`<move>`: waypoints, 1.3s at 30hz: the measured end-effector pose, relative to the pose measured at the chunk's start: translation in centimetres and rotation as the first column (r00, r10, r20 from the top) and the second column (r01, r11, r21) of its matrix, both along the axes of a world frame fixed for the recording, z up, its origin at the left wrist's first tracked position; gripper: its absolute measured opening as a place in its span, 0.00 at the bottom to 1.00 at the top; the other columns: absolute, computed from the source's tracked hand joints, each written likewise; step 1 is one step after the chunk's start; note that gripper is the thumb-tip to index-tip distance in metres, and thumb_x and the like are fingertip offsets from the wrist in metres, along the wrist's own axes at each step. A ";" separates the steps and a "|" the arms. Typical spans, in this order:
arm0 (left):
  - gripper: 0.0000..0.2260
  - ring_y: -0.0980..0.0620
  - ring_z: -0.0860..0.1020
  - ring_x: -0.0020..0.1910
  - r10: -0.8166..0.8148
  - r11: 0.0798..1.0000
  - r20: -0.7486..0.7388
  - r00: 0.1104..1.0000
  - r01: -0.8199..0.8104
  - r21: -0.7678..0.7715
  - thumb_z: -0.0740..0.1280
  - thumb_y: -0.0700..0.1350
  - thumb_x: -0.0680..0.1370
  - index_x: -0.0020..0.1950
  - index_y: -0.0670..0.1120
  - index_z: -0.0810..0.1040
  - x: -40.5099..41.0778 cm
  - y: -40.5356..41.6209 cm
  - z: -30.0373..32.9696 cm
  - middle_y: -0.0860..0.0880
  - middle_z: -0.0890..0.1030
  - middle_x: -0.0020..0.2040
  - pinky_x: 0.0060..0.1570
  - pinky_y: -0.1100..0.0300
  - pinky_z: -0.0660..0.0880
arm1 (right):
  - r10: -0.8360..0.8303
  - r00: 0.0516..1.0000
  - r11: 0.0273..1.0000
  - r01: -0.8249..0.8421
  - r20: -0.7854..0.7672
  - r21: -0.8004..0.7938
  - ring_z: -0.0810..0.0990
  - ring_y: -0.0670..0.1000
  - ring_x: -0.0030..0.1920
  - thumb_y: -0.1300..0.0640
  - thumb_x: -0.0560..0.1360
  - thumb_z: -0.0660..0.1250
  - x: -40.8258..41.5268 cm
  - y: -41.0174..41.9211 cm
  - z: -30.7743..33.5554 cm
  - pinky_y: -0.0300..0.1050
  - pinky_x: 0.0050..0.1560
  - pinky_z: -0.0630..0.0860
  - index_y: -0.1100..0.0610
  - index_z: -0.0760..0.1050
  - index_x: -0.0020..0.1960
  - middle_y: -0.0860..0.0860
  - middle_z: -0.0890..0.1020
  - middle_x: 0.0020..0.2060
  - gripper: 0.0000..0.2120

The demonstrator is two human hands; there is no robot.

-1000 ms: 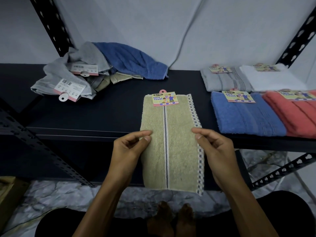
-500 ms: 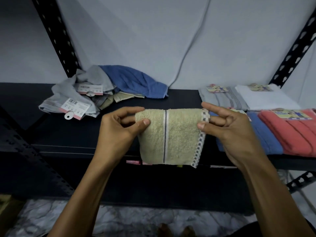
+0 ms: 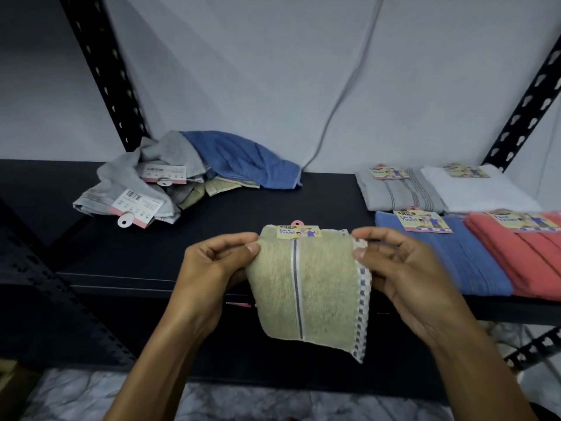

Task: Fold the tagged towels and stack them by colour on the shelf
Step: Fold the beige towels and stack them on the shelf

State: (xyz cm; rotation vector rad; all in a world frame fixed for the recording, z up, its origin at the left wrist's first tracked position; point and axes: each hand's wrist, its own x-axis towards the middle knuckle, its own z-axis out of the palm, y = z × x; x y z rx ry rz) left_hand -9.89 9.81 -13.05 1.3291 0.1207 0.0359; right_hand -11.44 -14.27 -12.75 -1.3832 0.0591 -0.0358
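Floor: pale marbled floor [image 3: 91, 396] shows at the bottom edge, below the shelving.

Left hand: the left hand [image 3: 212, 268] pinches the upper left corner of a folded beige face towel [image 3: 306, 287], thumb on the front, fingers curled behind.

Right hand: the right hand [image 3: 394, 268] pinches the upper right corner at the checked border, thumb in front, fingers behind.

Towel held: it hangs in the air in front of the black shelf's front edge [image 3: 121, 287], top edge level, lower part sagging free, its "Face Towel" tag [image 3: 299, 231] standing up at the top.

Step in hand: likely carrying the folded towel to a place on the shelf.

Doing it well: keep both pinches level so the fold does not open; lay the hanging end down first, then lower the tagged edge with the tag facing up, as on the finished piles; smooth before letting go.

Where to put it: no beige pile shows among the folded ones, so a bare patch of shelf beside the blue would suit.

Folded piles, right: blue towel [image 3: 440, 256] and coral towel [image 3: 522, 253] in front; grey striped towel [image 3: 397, 192] and white towel [image 3: 476, 192] behind.

Unfolded heap, far left: crumpled grey, blue and beige towels [image 3: 182, 177] with tags.

Wall: a thin cable [image 3: 349, 86] runs down it.
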 end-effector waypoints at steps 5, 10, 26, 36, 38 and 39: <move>0.11 0.52 0.84 0.43 -0.028 0.992 0.034 0.999 0.024 0.121 0.75 0.34 0.68 0.48 0.44 0.85 0.5 0.3 -0.2 0.44 0.86 0.43 0.41 0.66 0.78 | -0.024 0.999 0.997 0.025 0.021 -0.075 0.83 0.51 0.43 0.72 0.70 0.70 0.4 -0.6 -0.4 0.40 0.43 0.81 0.57 0.82 0.50 0.55 0.86 0.42 0.14; 0.17 0.52 0.84 0.47 -0.061 0.919 0.163 0.985 -0.009 0.395 0.80 0.36 0.65 0.50 0.52 0.85 1.4 0.1 0.9 0.51 0.86 0.45 0.45 0.64 0.79 | -0.015 0.994 0.962 0.044 0.110 -0.271 0.82 0.57 0.41 0.71 0.64 0.77 1.4 -1.3 1.2 0.44 0.50 0.81 0.53 0.83 0.50 0.58 0.85 0.43 0.20; 0.04 0.59 0.73 0.37 -0.286 0.536 0.539 0.792 -0.333 0.775 0.66 0.42 0.78 0.45 0.49 0.74 5.3 -0.5 6.8 0.52 0.77 0.37 0.36 0.66 0.66 | 0.234 0.922 0.713 0.053 0.309 -0.699 0.82 0.45 0.45 0.52 0.73 0.73 4.7 -2.2 8.2 0.49 0.54 0.79 0.48 0.77 0.60 0.45 0.80 0.46 0.16; 0.06 0.50 0.79 0.38 -0.226 0.630 0.587 0.778 -0.343 0.697 0.67 0.46 0.80 0.48 0.45 0.80 11.4 -1.6 7.7 0.47 0.81 0.37 0.37 0.53 0.74 | 0.399 0.892 0.328 0.075 0.210 -0.942 0.81 0.46 0.47 0.56 0.74 0.74 11.7 -1.8 11.3 0.44 0.49 0.76 0.54 0.82 0.53 0.46 0.84 0.45 0.08; 0.05 0.52 0.79 0.39 -0.181 0.661 0.664 0.725 -0.410 0.628 0.68 0.46 0.79 0.49 0.45 0.81 12.8 -1.6 7.8 0.51 0.81 0.38 0.39 0.53 0.75 | 0.407 0.876 0.305 0.135 0.257 -0.943 0.80 0.48 0.48 0.57 0.74 0.72 13.6 -1.4 11.4 0.42 0.46 0.73 0.54 0.81 0.53 0.48 0.83 0.46 0.08; 0.05 0.55 0.78 0.40 -0.163 0.675 0.717 0.677 -0.454 0.582 0.68 0.44 0.78 0.50 0.45 0.81 13.3 -1.6 7.8 0.53 0.81 0.40 0.40 0.57 0.76 | 0.402 0.865 0.303 0.185 0.301 -0.935 0.80 0.50 0.49 0.57 0.74 0.72 14.6 -1.2 11.3 0.43 0.45 0.71 0.54 0.80 0.52 0.49 0.83 0.47 0.07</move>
